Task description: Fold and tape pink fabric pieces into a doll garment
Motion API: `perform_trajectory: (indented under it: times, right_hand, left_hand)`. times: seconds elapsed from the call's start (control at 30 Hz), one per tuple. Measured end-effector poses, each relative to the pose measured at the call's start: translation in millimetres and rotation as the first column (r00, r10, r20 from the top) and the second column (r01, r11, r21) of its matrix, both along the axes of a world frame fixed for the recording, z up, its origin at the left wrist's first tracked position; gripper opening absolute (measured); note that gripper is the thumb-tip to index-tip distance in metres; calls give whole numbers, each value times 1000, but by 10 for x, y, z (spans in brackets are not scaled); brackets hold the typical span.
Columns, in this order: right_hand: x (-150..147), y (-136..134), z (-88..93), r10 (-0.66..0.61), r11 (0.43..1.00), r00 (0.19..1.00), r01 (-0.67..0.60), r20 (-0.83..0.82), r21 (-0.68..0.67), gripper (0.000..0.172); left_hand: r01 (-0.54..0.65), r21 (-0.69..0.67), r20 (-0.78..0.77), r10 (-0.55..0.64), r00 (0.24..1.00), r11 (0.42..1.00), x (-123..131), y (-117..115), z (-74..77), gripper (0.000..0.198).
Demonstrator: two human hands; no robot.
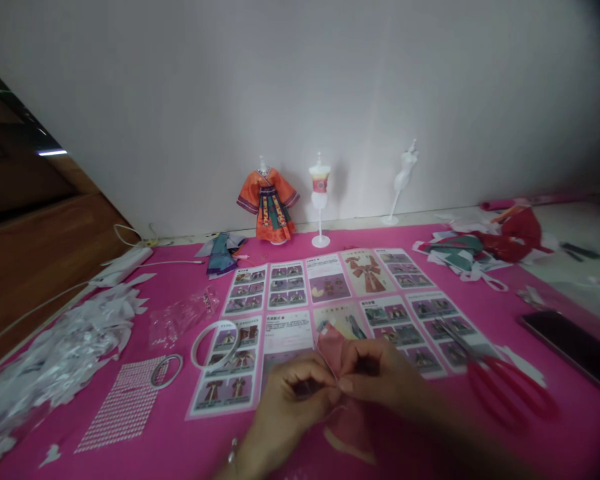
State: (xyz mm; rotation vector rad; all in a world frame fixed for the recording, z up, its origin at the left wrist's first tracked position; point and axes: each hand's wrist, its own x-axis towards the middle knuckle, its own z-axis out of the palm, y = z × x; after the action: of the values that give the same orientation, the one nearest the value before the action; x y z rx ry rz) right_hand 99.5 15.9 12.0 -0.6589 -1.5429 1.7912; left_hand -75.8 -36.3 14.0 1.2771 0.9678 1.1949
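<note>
My left hand (300,393) and my right hand (375,373) meet at the front middle, fingertips pinched together on a piece of pinkish-red fabric (349,430). One part of the fabric rises above the fingers, and a part with a pale curved edge hangs below them. Beneath and behind lies a printed instruction sheet (285,337) with rows of small pictures. Past the sheet stands a small white dress form (320,200) with a red and yellow band round its chest. Left of it, another form wears an orange miniature robe (270,207).
Red-handled scissors (495,380) and a dark phone (575,347) lie at right. Left are tape rolls (215,345), a bead sheet (123,403), a pile of white scraps (75,353) and a power strip (123,263). Fabric pieces (480,243) lie back right; a bare dress form (403,177) leans on the wall.
</note>
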Motion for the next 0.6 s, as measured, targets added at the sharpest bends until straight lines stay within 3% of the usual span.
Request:
perform_trajectory:
  times: [0.6]
  right_hand:
    - [1, 16, -55, -27, 1000, 995, 27, 98, 4, 16]
  left_hand:
    - [-10, -33, -32, 9, 999, 999, 6, 11, 42, 8]
